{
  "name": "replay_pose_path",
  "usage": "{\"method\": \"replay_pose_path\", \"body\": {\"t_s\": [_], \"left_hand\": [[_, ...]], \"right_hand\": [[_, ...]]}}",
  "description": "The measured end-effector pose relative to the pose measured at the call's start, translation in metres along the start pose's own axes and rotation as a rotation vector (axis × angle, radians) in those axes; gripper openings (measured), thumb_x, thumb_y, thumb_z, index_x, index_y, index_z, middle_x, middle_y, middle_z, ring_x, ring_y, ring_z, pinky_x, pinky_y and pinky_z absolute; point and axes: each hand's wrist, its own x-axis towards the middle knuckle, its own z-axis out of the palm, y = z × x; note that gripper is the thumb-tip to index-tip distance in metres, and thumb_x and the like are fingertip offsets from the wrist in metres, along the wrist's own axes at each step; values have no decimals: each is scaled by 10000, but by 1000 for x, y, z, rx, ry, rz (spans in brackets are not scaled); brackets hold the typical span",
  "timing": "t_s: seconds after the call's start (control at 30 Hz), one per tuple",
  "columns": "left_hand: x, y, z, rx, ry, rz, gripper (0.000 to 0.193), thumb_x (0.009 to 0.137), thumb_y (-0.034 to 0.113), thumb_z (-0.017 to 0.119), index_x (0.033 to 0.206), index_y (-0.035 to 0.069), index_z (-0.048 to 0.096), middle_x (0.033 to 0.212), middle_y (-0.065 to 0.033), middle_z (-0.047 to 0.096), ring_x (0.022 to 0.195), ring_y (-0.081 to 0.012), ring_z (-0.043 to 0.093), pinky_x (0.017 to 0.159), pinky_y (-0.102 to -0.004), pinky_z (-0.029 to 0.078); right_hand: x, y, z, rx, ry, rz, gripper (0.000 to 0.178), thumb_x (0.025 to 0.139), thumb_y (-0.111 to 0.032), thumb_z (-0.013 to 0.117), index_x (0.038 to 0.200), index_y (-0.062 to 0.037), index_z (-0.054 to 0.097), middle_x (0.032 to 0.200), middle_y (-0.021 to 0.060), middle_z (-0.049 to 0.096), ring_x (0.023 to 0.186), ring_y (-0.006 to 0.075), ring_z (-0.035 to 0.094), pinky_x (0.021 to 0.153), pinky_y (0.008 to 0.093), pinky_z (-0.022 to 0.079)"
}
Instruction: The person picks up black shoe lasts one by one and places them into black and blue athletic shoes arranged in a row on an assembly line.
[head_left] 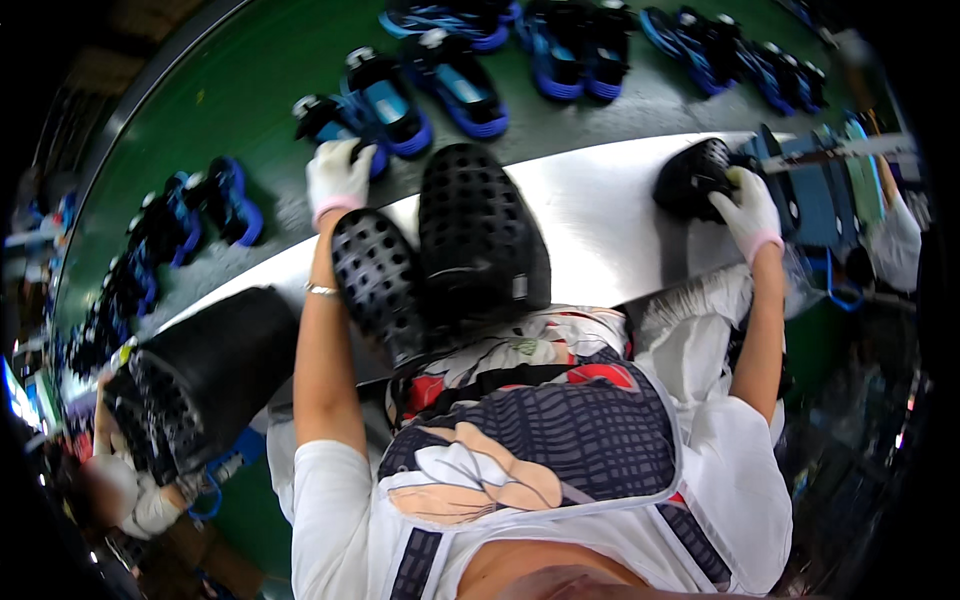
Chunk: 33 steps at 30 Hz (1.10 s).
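My left hand [338, 178], in a white glove with a pink cuff, reaches to the near row of shoes. Its fingers are curled at the near end of a black and blue sneaker [330, 122]. At the far right my right hand [748, 210], gloved the same way, is closed on the edge of a black perforated basket [692, 178]. Part of that basket is hidden by the fingers. Between my arms stand two more black pieces full of round holes, a tall one [475, 205] and a narrower one [375, 270] leaning beside my left forearm.
Several sneakers [565, 50] stand in pairs along the green surface [250, 80]. A shiny metal ledge [600, 210] runs before me. A black perforated bin [220, 350] is at left, near another person [135, 500]. Blue-grey panels [815, 200] stand at right.
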Motion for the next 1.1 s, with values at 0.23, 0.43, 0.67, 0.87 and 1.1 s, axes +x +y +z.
{"method": "replay_pose_path", "body": {"t_s": [0.23,0.43,0.67,0.87,1.1], "left_hand": [[-5,-12,-6,-57,-18,22,348,843,300,681,1065,34,662,1103,-189,617,1027,-366,592,912,-405,460],[-7,-13,-21,-55,-133,-3,402,864,267,657,1173,15,607,1216,-188,574,1133,-340,556,982,-374,421],[-10,-49,-15,-29,-28,103,355,886,209,631,1164,-10,603,1187,-183,587,1107,-327,567,949,-370,442],[-3,-50,-1,-35,-78,65,372,883,237,635,1168,-1,611,1209,-162,591,1134,-308,562,985,-360,422],[-7,-18,-19,4,-145,-106,461,883,292,628,1259,33,566,1304,-167,528,1185,-305,533,999,-358,415]], "right_hand": [[-3,-12,-18,8,3,49,288,782,-223,710,961,-46,569,926,115,556,797,253,605,750,340,487],[-17,5,-48,1,319,90,338,841,-308,653,1073,-64,641,998,142,630,863,266,647,792,352,503],[-33,39,-70,-121,120,116,376,825,-341,624,1125,-114,627,1110,157,623,995,321,604,909,384,462],[-44,61,-44,-22,63,96,362,797,-215,648,1147,-139,595,1086,97,587,889,253,615,832,333,495],[-42,64,-47,-169,100,-102,304,794,-154,649,1093,-124,602,1085,79,589,905,266,617,808,336,499]]}}
